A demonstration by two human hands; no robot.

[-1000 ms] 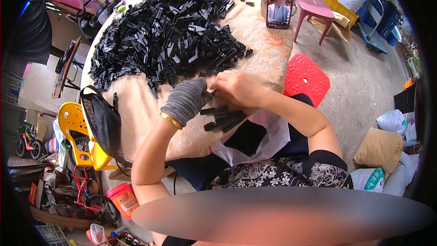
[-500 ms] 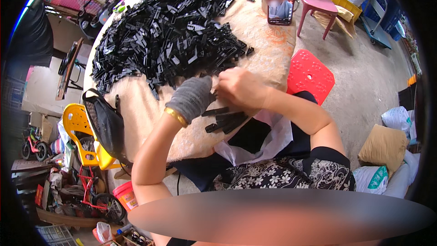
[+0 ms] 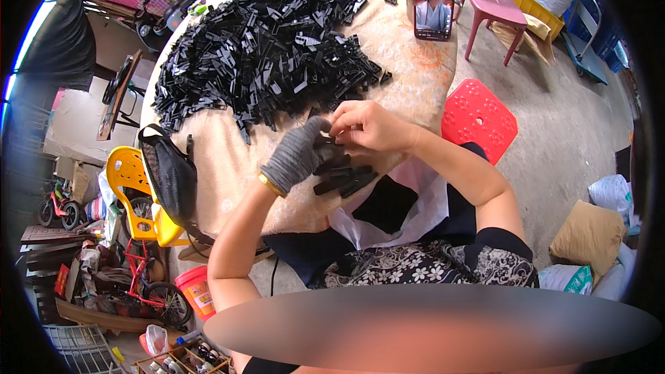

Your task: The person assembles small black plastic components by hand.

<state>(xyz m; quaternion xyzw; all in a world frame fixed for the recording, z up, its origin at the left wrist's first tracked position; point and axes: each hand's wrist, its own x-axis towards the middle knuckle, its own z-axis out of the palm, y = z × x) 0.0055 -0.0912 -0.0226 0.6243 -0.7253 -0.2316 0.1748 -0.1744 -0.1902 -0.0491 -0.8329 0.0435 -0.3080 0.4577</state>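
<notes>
Left hand [image 3: 294, 156] and right hand [image 3: 372, 128] curl inward, grip unclear; a white bag [image 3: 431, 202] gapes, dark inside; a bucket [image 3: 194, 291] bears a label [image 3: 203, 302].

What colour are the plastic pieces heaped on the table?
The heaped plastic pieces are black, head view best.

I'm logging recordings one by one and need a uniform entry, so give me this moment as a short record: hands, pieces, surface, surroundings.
Left hand: gray-gloved, fingers bent
Right hand: bare, fingertips close to the left's; exact grip unclear
Main heap: many black pieces, beyond the hands
Smaller group: black pieces near the table's near edge
Surface: beige cloth over a table
Phone: far right of table, screen lit
Seats: red stool right, yellow chair left
</notes>
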